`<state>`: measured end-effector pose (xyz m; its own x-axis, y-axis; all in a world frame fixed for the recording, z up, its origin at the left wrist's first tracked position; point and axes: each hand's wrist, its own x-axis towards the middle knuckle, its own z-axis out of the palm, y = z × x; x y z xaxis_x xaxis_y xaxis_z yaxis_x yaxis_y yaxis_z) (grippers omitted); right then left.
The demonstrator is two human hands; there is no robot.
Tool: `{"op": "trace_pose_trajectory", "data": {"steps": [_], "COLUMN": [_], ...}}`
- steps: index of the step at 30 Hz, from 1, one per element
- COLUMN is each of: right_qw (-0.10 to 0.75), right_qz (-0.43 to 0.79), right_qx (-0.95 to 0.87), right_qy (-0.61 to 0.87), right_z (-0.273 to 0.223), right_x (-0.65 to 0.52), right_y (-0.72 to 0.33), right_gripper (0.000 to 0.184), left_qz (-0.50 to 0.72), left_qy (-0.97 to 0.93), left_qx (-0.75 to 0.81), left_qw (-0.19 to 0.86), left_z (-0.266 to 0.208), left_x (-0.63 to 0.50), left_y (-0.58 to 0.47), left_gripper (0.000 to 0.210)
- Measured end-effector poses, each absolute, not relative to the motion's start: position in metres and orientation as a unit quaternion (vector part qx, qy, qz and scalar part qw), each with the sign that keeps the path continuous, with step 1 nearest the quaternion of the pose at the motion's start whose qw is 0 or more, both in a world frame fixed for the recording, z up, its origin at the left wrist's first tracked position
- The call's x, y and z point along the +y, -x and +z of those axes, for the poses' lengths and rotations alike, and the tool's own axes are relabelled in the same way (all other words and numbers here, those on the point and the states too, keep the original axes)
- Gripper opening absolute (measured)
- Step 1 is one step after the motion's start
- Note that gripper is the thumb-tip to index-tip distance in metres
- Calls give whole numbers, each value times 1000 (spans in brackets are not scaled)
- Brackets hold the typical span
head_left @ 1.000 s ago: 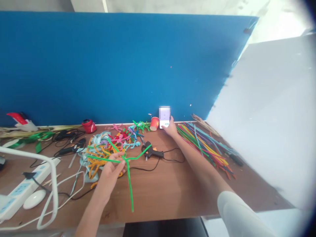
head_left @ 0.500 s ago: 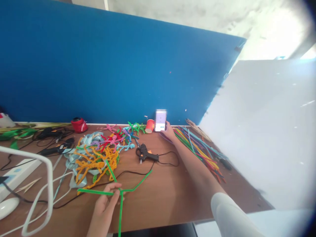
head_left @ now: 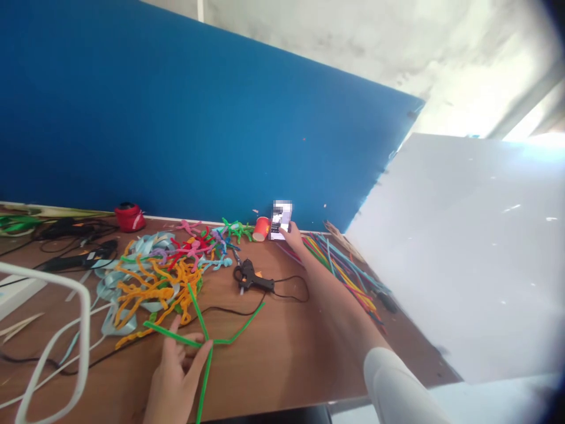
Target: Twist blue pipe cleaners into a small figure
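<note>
My left hand (head_left: 179, 365) pinches a green pipe cleaner figure (head_left: 207, 368) between thumb and fingers at the joint where its several long arms meet. One bent arm reaches right, another points up towards an orange pipe cleaner bundle (head_left: 154, 288). At the foot of the blue partition, my right hand (head_left: 293, 237) is at the right edge of an upright phone (head_left: 279, 221). Its thumb lies over the lit screen, while the other fingers are mostly hidden. A red paper cup (head_left: 261, 229) lies tipped beside the phone.
A black glue gun (head_left: 253, 278) with its cord lies mid-table. Loose coloured pipe cleaners (head_left: 348, 274) are under and beside my right forearm. Small pipe cleaner figures (head_left: 194, 250) and pale blue ribbon (head_left: 108, 282) fill the left. A white tubular frame (head_left: 83, 330) rises at front left.
My right thumb has moved from the phone's side onto its screen, and the screen content differs. My left hand still holds the green figure, its fingers shifted slightly. The view has tilted.
</note>
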<state>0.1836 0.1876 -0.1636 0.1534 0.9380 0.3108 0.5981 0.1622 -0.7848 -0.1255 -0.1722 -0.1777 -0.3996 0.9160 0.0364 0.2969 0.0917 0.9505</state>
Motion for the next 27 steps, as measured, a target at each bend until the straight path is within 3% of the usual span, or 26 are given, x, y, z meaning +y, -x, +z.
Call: {"op": "trace_pose_trajectory", "data": {"steps": [6,9,12,15,18,27], "right_qw": [441,447,446,430,414,410], "right_qz": [170,139,99,83,82,62], "right_qx": [-576,-545,-523,-510,-487,-454], "right_qy": [667,696,719,740,765,788], "right_z": [-153,-150,-148,-146,-144,-132], "right_x": [185,176,167,162,162,165], "right_y": [-175,-165,-149,-129,-114,-97], "right_gripper": [44,66,103,124,127,115], "left_qz": [523,557,527,457,435,433], "left_qy": [-438,-441,-481,-528,-554,-545], "left_qx": [671,669,697,713,701,699], "left_qw": [290,219,75,-62,-113,-165], "left_z": [-181,-181,-183,-186,-187,-186], "left_x": [-169,-169,-170,-171,-171,-168], "left_y": [124,120,114,107,101,97], "left_gripper": [125,129,101,71,66,62]}}
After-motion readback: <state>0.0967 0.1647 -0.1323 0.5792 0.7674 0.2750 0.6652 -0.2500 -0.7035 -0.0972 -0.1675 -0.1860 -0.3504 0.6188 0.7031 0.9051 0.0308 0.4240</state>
